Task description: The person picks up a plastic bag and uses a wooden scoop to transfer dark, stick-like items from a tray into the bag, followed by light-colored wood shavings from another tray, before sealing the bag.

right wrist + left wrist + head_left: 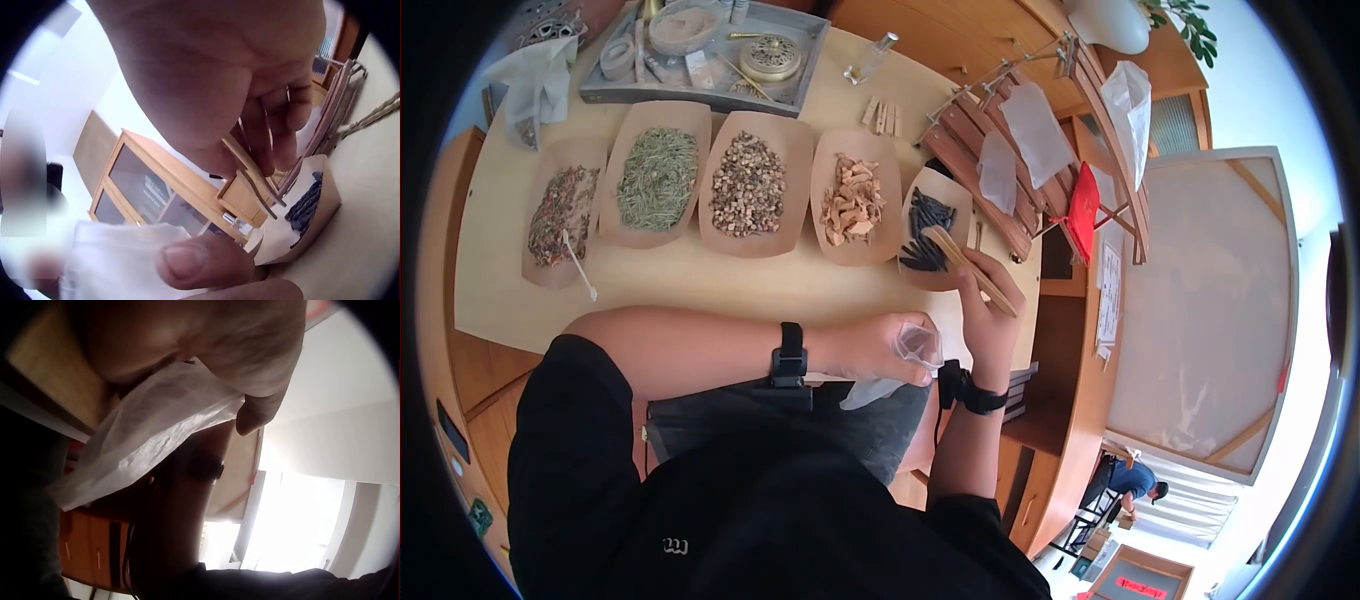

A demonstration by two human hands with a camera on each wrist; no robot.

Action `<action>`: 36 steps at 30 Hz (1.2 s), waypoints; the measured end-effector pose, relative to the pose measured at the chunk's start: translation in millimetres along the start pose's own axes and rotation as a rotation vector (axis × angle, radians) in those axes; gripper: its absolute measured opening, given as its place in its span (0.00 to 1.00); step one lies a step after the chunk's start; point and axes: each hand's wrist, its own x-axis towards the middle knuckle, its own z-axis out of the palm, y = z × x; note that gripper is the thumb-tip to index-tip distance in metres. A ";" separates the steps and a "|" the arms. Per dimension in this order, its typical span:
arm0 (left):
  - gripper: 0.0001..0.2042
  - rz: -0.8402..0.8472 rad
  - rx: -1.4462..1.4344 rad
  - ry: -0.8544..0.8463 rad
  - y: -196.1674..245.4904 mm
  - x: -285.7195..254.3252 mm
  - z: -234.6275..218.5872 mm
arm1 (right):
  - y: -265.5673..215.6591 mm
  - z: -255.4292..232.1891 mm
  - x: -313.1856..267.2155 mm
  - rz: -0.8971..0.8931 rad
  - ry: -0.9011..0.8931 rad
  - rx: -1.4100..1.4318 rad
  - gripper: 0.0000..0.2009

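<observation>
My right hand (990, 335) holds wooden tweezers (948, 250) between thumb and fingers. Their tips (275, 211) point at dark, twisted stick-like pieces (305, 206) in a small brown paper tray (940, 183). Nothing shows between the tips in the right wrist view. Below and to the left, my left hand (862, 345) grips a translucent white pouch (147, 434) near its top, with the mouth spread open and facing up. The lower part of the pouch hangs down past the table's front edge.
Left of the dark pieces stand paper trays of tan chips (852, 200), brown chunks (747, 185), green needles (658, 180) and a mixed dried blend (560, 215). A grey tray (690, 98) with incense ware sits behind. A wooden rack (980, 140) holding pouches stands right. Another person (1135, 480) bends over far off.
</observation>
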 end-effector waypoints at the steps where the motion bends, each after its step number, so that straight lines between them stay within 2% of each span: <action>1: 0.19 0.004 0.015 -0.004 0.6 0.1 -1.1 | -2.2 7.0 8.2 -0.061 -0.026 -0.045 0.13; 4: 0.19 -0.010 -0.120 0.009 1.8 -0.8 -2.3 | -3.8 22.7 25.2 -0.059 -0.020 -0.077 0.12; 9: 0.19 -0.038 -0.128 0.035 -1.0 2.3 -4.4 | -10.3 31.2 34.9 -0.073 -0.019 -0.182 0.10; 18: 0.18 -0.051 -0.168 0.031 -2.6 3.2 -5.9 | -3.5 21.5 26.5 -0.055 0.040 -0.069 0.09; 21: 0.17 -0.067 -0.191 0.065 1.9 0.5 -4.3 | -5.0 13.7 20.6 0.036 0.051 0.026 0.09; 23: 0.17 -0.081 -0.226 0.090 6.6 -2.5 -5.2 | -3.8 8.2 18.4 -0.012 0.148 0.030 0.09; 29: 0.17 -0.079 -0.201 0.108 8.9 -6.2 -11.3 | -6.6 -22.9 -4.3 0.011 0.293 0.216 0.09; 31: 0.19 -0.004 -0.246 0.090 10.5 -6.0 -10.9 | -17.2 -29.0 -18.9 0.038 0.312 0.255 0.09; 36: 0.25 -0.017 -0.234 0.029 17.7 -7.1 -7.8 | -26.8 -40.6 -54.3 -0.124 0.167 0.174 0.08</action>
